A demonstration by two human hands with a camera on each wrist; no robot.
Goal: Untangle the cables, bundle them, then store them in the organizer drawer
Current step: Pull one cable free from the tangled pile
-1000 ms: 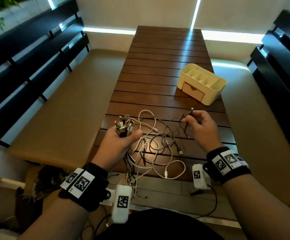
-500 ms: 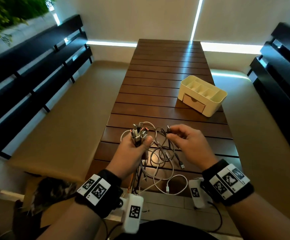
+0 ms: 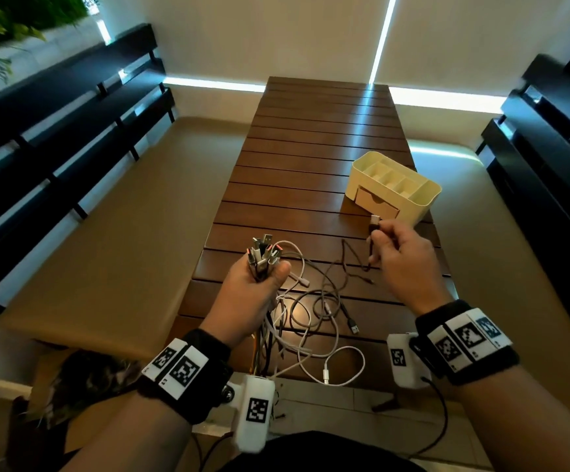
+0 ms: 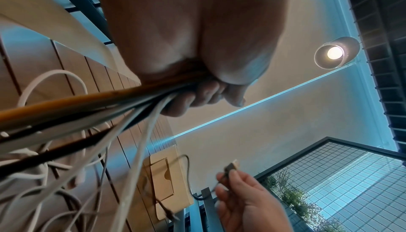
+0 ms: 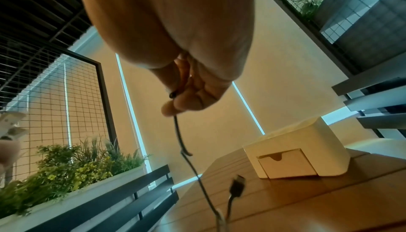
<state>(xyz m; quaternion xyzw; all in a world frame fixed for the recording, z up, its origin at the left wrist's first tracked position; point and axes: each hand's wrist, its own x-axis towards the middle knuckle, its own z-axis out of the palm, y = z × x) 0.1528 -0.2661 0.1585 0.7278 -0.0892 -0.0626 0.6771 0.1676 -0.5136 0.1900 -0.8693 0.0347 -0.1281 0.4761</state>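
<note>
Right hand (image 3: pixel 400 257) has drawn a dark cable (image 3: pixel 374 229) clear, pinching its plug | left hand (image 3: pixel 254 291) fists gathered plug ends (image 3: pixel 264 255) | untangling underway; next, add it to the bunch.

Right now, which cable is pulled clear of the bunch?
The dark brown cable, pinched near its plug by the right hand; every other plug end is gripped together in the left hand.

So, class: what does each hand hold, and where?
Left hand grips the cable bundle just below its plugs; right hand pinches a dark cable near its plug.
</note>
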